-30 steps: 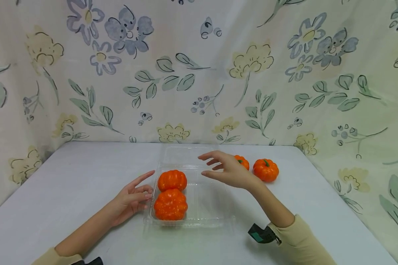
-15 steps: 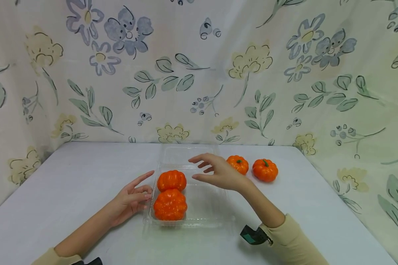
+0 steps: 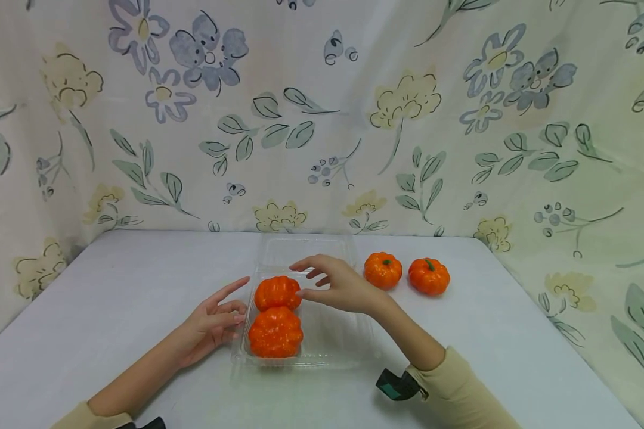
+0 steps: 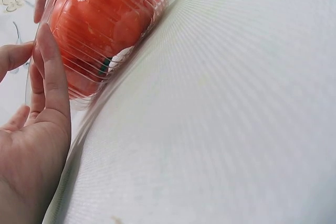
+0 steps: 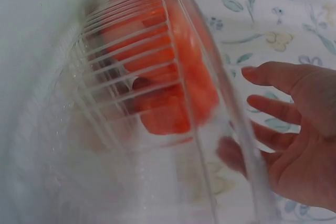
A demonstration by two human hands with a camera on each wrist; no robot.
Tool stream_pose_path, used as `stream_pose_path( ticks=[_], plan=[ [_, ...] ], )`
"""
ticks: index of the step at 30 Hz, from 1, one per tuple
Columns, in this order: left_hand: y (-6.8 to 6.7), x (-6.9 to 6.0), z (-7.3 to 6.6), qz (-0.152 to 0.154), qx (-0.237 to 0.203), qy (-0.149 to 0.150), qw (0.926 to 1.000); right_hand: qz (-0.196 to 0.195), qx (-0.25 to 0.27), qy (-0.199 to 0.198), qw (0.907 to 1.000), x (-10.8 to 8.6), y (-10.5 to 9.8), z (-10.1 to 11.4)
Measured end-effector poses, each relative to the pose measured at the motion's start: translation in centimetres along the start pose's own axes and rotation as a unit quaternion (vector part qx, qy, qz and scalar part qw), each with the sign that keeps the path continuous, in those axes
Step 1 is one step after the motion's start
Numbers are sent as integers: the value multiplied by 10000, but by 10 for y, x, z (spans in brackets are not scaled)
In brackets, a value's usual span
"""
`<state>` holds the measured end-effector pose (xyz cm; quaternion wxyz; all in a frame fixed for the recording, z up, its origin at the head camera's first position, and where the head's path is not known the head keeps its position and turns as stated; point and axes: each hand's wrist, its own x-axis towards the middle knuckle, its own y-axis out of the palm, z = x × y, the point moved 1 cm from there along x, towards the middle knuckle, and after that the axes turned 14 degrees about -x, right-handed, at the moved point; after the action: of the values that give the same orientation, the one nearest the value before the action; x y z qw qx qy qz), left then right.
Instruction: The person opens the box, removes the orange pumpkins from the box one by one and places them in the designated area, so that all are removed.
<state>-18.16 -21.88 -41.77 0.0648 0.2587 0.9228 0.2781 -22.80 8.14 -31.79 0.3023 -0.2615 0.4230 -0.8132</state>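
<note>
A clear plastic clamshell container (image 3: pixel 335 357) stands on the table, its lid (image 3: pixel 284 253) folded open at the back. Two small orange pumpkins sit in its left half: a near pumpkin (image 3: pixel 275 335) and a far pumpkin (image 3: pixel 278 291). My left hand (image 3: pixel 206 328) pinches the container's left rim between thumb and a curled finger, index finger extended. My right hand (image 3: pixel 338 286) is above the container with loosely bent fingers and holds nothing. Its thumb tip overlaps the far pumpkin in the head view; contact is unclear. In the right wrist view, ribbed plastic partly blurs the pumpkins (image 5: pixel 184 77).
Two more orange pumpkins with green stems lie right of the container: one pumpkin (image 3: pixel 383 273) beside the right hand, another pumpkin (image 3: pixel 429 277) farther right. A flower-printed curtain (image 3: pixel 322 149) hangs behind the white table (image 3: pixel 139 286).
My right hand has moved left over the container toward the far pumpkin, uncovering the pumpkin behind it. The left hand and the pumpkins have stayed in place.
</note>
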Motion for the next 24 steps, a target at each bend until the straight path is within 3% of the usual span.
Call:
stream_pose_path(
  ticks=[24],
  plan=[
    [-1,0,1,0,-22,14,10000,164,125,251,9995,15,28,-2]
  ],
)
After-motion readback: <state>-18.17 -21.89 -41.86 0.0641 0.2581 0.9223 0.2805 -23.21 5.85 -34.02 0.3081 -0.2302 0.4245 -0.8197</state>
